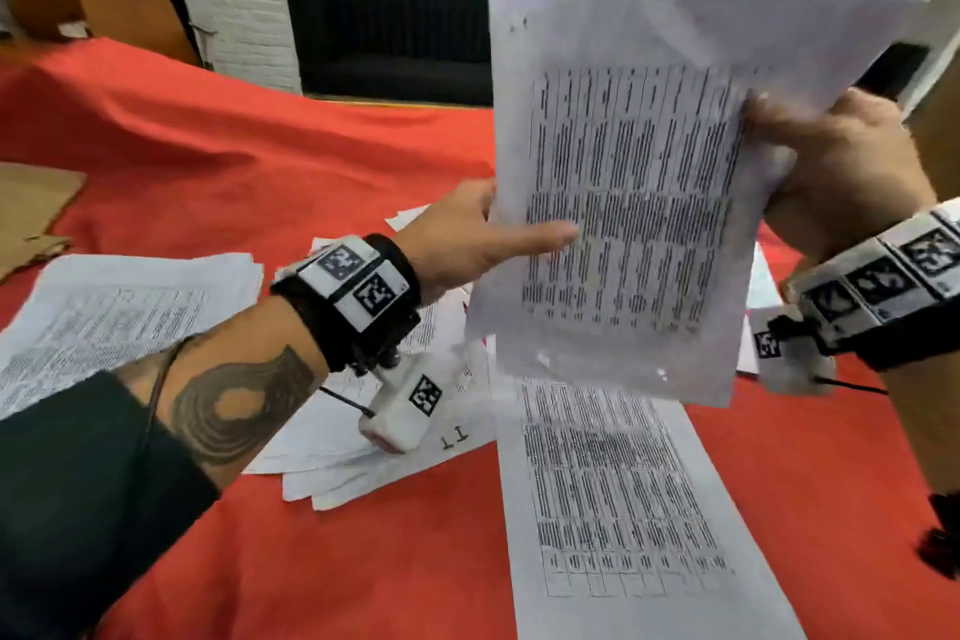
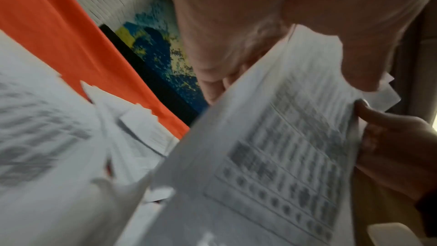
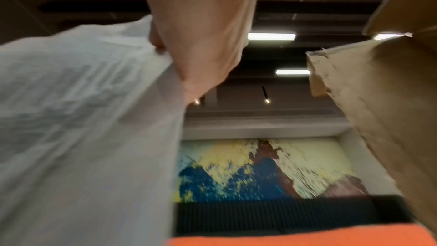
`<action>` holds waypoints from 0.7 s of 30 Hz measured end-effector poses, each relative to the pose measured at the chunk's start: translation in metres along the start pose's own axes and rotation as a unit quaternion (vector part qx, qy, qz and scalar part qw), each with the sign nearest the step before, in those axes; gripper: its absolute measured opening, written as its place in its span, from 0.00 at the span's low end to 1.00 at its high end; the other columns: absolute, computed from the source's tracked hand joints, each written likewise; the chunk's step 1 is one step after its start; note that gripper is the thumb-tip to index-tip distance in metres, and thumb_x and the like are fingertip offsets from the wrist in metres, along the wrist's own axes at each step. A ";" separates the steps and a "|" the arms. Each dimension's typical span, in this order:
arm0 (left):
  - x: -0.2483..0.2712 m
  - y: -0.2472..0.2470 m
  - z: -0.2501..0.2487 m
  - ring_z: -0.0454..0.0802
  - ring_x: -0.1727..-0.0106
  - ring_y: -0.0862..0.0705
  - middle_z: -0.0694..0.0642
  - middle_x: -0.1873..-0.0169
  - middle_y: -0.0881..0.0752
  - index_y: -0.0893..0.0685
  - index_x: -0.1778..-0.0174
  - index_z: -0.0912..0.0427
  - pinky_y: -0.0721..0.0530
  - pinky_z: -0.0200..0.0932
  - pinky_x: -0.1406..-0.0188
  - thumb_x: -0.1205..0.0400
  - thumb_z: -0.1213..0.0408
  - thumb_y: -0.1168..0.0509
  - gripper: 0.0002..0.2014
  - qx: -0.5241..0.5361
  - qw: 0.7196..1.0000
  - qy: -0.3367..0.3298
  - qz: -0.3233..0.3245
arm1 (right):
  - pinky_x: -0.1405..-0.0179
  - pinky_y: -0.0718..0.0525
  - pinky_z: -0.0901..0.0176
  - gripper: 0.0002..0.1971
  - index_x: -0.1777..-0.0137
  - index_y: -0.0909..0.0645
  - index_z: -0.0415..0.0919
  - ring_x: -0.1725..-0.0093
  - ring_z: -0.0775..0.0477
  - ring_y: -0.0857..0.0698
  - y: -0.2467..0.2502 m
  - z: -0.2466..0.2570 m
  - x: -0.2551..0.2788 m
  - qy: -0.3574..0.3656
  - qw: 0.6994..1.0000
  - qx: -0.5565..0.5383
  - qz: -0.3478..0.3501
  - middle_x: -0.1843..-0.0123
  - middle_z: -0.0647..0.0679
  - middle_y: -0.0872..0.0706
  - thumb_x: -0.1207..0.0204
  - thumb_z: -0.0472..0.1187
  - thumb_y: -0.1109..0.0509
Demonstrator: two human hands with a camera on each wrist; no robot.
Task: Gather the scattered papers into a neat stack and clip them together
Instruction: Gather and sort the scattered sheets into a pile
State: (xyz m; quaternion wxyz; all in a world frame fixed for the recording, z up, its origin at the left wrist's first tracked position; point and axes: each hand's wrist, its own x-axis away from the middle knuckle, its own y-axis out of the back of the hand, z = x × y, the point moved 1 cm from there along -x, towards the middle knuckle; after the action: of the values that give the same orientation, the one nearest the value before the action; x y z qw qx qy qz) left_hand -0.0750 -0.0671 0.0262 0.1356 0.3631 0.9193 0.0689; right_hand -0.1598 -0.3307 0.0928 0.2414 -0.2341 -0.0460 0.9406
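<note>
Much of the scene is blurring with motion: both wrist views are smeared, and the printed tables on the pages cannot be read. A person's two hands are holding a bundle of printed sheets [image 1: 623,203] upright above a desk draped in a red cloth [image 1: 249,151]; how many sheets are in the bundle cannot be counted, though several offset edges are showing at its top. The left hand [image 1: 467,239] is gripping the bundle's left edge, thumb lying flat across the front page and fingers hidden behind it. The right hand [image 1: 841,166] is pinching the right edge, thumb in front, its other fingers concealed behind the paper. Below the bundle, one single printed page [image 1: 623,509] is lying on the cloth, its lower end cut off by the frame. To the left, a loose pile of scattered papers [image 1: 119,312] is spreading across the desk, partly hidden under the left forearm. Brown cardboard [image 1: 31,208] is lying at the far left edge.
</note>
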 end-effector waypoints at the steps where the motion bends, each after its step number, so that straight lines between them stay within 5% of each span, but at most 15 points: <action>1: -0.007 -0.006 -0.010 0.47 0.41 0.09 0.58 0.41 0.07 0.13 0.39 0.63 0.13 0.59 0.32 0.28 0.53 0.16 0.26 0.017 0.999 -0.033 -0.037 | 0.44 0.10 0.44 0.15 0.39 0.16 0.23 0.44 0.35 0.08 -0.006 0.009 -0.004 0.038 0.999 -0.017 -0.013 0.45 0.35 0.08 0.25 0.25 0.24; 3: -0.014 -0.011 -0.031 0.37 0.58 0.10 0.46 0.60 0.05 0.15 0.54 0.62 0.08 0.41 0.49 0.23 0.64 0.19 0.11 0.026 0.987 -0.085 -0.138 | 0.46 0.11 0.54 0.06 0.48 0.15 0.33 0.49 0.48 0.08 -0.016 0.025 -0.012 0.087 0.996 -0.011 -0.003 0.53 0.49 0.06 0.23 0.31 0.23; 5: -0.017 -0.006 -0.048 0.37 0.59 0.10 0.43 0.63 0.07 0.16 0.56 0.57 0.09 0.37 0.54 0.22 0.68 0.20 0.10 0.037 0.967 -0.129 -0.219 | 0.54 0.16 0.68 0.11 0.51 0.22 0.43 0.58 0.67 0.12 -0.027 0.033 -0.017 0.083 0.995 0.039 0.039 0.62 0.65 0.09 0.24 0.47 0.24; 7: -0.017 0.007 -0.049 0.45 0.53 0.09 0.51 0.53 0.05 0.10 0.50 0.58 0.07 0.48 0.47 0.25 0.65 0.17 0.12 0.043 0.948 -0.157 -0.273 | 0.63 0.19 0.67 0.20 0.50 0.22 0.40 0.62 0.63 0.13 -0.030 0.031 -0.019 0.077 0.996 0.045 0.007 0.59 0.60 0.09 0.32 0.54 0.24; 9: -0.013 0.023 -0.031 0.40 0.55 0.09 0.45 0.56 0.05 0.07 0.48 0.57 0.09 0.45 0.47 0.27 0.65 0.17 0.12 0.027 0.941 -0.152 -0.300 | 0.64 0.16 0.66 0.32 0.39 0.22 0.33 0.55 0.53 0.11 -0.028 0.006 -0.017 0.048 0.994 0.097 0.020 0.47 0.45 0.08 0.37 0.52 0.16; 11: -0.001 0.033 -0.003 0.37 0.55 0.09 0.39 0.58 0.06 0.07 0.46 0.57 0.10 0.42 0.45 0.28 0.65 0.16 0.15 0.020 0.945 -0.123 -0.303 | 0.56 0.12 0.60 0.41 0.36 0.24 0.38 0.45 0.46 0.12 -0.025 -0.033 0.002 -0.041 0.971 0.223 0.075 0.40 0.40 0.12 0.45 0.55 0.10; 14: 0.022 0.044 0.044 0.45 0.49 0.06 0.48 0.51 0.05 0.08 0.48 0.50 0.09 0.50 0.39 0.34 0.58 0.15 0.19 -0.003 0.965 -0.051 -0.258 | 0.33 0.15 0.44 0.36 0.33 0.25 0.42 0.32 0.38 0.16 -0.009 -0.087 0.033 -0.146 0.935 0.305 0.111 0.34 0.42 0.16 0.38 0.42 0.10; 16: 0.025 0.044 0.065 0.47 0.57 0.10 0.50 0.56 0.05 0.07 0.56 0.43 0.08 0.57 0.48 0.32 0.53 0.14 0.12 -0.051 0.964 -0.024 -0.260 | 0.30 0.18 0.48 0.33 0.34 0.23 0.44 0.32 0.45 0.16 -0.014 -0.103 0.046 -0.142 0.947 0.258 0.130 0.33 0.44 0.15 0.38 0.43 0.12; 18: 0.023 0.038 0.065 0.47 0.59 0.13 0.45 0.62 0.07 0.06 0.63 0.40 0.14 0.51 0.53 0.32 0.54 0.20 0.05 -0.101 0.962 -0.036 -0.251 | 0.33 0.18 0.56 0.24 0.40 0.20 0.47 0.36 0.57 0.14 -0.031 -0.102 0.051 -0.095 0.964 0.218 0.120 0.36 0.46 0.13 0.35 0.43 0.17; 20: 0.014 0.035 0.054 0.52 0.55 0.09 0.53 0.59 0.06 0.05 0.58 0.55 0.13 0.49 0.52 0.29 0.61 0.27 0.08 -0.104 0.953 -0.076 -0.275 | 0.43 0.17 0.63 0.11 0.51 0.18 0.50 0.48 0.71 0.14 -0.049 -0.094 0.042 -0.029 0.973 0.222 0.060 0.43 0.48 0.11 0.28 0.35 0.23; 21: 0.010 0.034 0.043 0.48 0.57 0.08 0.50 0.62 0.06 0.07 0.56 0.64 0.11 0.43 0.55 0.25 0.67 0.31 0.08 -0.090 0.950 -0.090 -0.286 | 0.42 0.16 0.62 0.08 0.53 0.19 0.51 0.50 0.69 0.14 -0.056 -0.087 0.035 0.010 0.972 0.234 0.020 0.45 0.47 0.13 0.27 0.38 0.25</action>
State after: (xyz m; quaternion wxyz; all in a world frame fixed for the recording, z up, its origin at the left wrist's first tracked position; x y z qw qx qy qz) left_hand -0.0465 -0.0342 -0.0093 0.2635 0.0757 0.9586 0.0766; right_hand -0.1230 -0.2673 0.0123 0.2714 -0.1817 0.1823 0.9274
